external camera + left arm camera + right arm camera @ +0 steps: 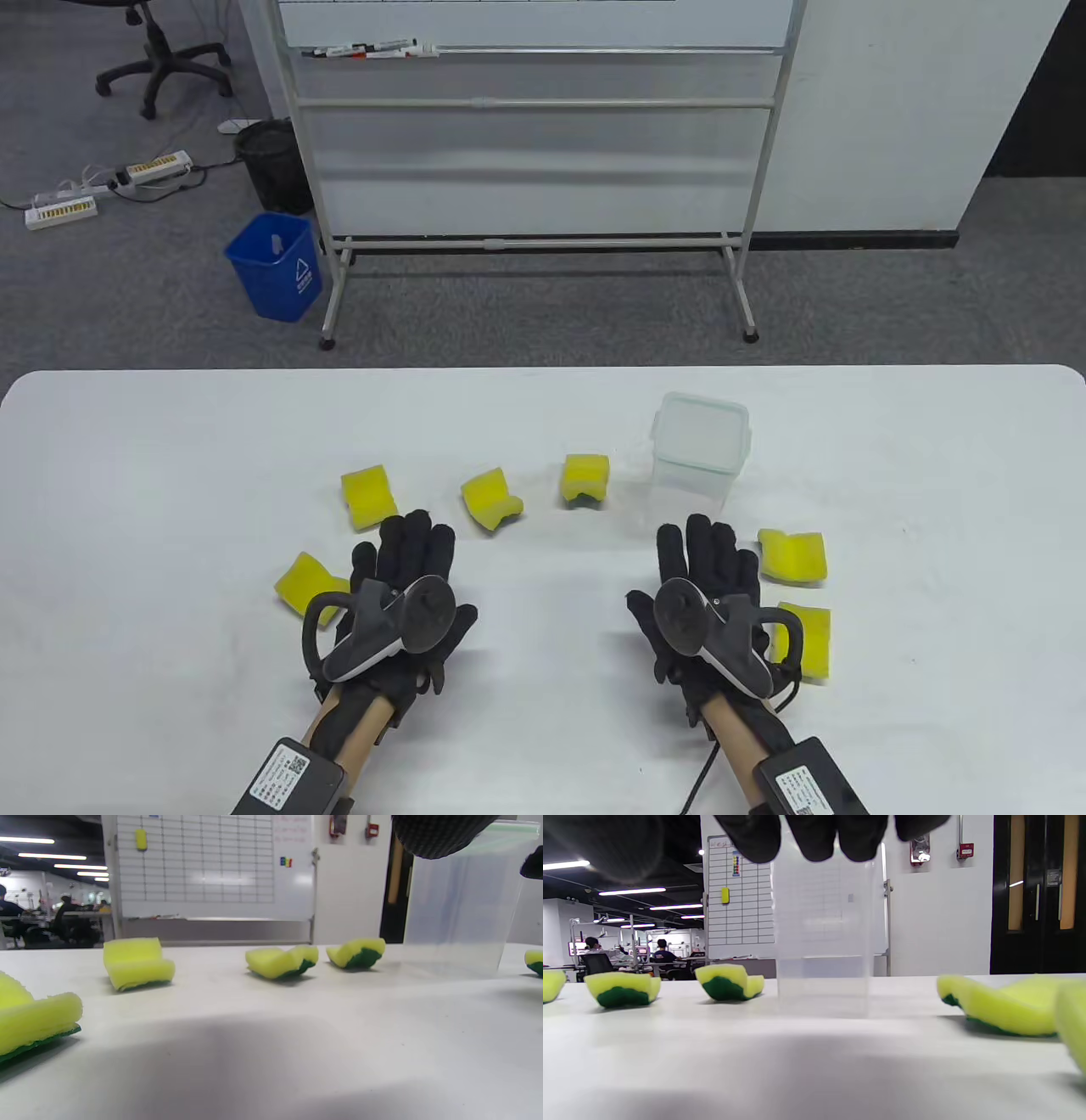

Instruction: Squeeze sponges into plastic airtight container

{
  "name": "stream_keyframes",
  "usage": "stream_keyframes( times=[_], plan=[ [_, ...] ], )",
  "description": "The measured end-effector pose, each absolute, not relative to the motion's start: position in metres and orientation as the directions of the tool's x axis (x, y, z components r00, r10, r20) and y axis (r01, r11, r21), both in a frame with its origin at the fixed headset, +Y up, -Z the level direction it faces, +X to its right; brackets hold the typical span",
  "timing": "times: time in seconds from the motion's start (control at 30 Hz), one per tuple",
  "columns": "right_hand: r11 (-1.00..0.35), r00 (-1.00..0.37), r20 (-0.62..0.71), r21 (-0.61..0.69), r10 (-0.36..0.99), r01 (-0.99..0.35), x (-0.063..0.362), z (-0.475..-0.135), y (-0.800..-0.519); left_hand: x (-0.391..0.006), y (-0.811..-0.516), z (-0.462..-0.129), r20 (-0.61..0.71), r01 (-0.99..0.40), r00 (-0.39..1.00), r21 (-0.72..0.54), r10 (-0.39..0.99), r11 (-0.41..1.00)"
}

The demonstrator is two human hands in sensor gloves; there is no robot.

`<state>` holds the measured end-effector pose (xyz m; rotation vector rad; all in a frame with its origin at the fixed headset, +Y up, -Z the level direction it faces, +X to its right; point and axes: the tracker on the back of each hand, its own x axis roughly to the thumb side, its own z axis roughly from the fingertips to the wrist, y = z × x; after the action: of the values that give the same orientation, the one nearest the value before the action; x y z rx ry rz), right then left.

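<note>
1. Grip: left hand (407,586) and right hand (704,586) both lie palm-down on the table (543,747), fingers stretched fwd, holding nothing. Start posture, I'd judge; no sponge in the box yet.
2. Task things: clear container (701,454) stands lid-off, just ahead of the right fingertips. Six yellow/green sponges: three in a row across the middle, i.e. left sponge (368,496), mid sponge (490,499), sponge nearest the box (585,480); one beside the left hand (305,582); two to the right of the right hand, upper (792,556) and lower (810,632).
3. Risk: box looks light and nothing steadies it. One-handed stuffing could tip or slide it; prob needs the other hand on its wall.
4. Risk: sponges are already curled and springy. If not compressed enough they catch on the rim or pop back out, esp. as the box fills.
5. Risk: lower right sponge sits partly under the tracker loop, so lifting the right hand may drag it.
6. Risk: box is transparent and faint in both wrist views, so its rim is easy to misjudge and knock.
</note>
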<state>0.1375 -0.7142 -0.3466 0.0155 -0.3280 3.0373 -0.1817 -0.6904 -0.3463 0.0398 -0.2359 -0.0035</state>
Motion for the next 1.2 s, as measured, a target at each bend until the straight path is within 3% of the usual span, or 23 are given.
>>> stream_keyframes(
  times=[0.73,1.0,1.2],
  plan=[
    [-0.941,-0.989,0.071,-0.306,0.127,-0.142,0.134,-0.349,-0.704,-0.174,-0.696,-0.347,0.263,-0.006,0.965,0.067,-0.012,0.998],
    [-0.817,-0.968,0.077,-0.524,0.238,-0.243,0.148,-0.342,-0.659,-0.174,-0.694,-0.346,0.269,-0.017,0.963,0.099,-0.010,0.995],
    [-0.876,-0.969,-0.025,-0.434,0.247,-0.212,0.155,-0.376,-0.624,-0.176,-0.697,-0.347,0.260,-0.014,0.966,0.079,-0.007,0.997]
  ],
)
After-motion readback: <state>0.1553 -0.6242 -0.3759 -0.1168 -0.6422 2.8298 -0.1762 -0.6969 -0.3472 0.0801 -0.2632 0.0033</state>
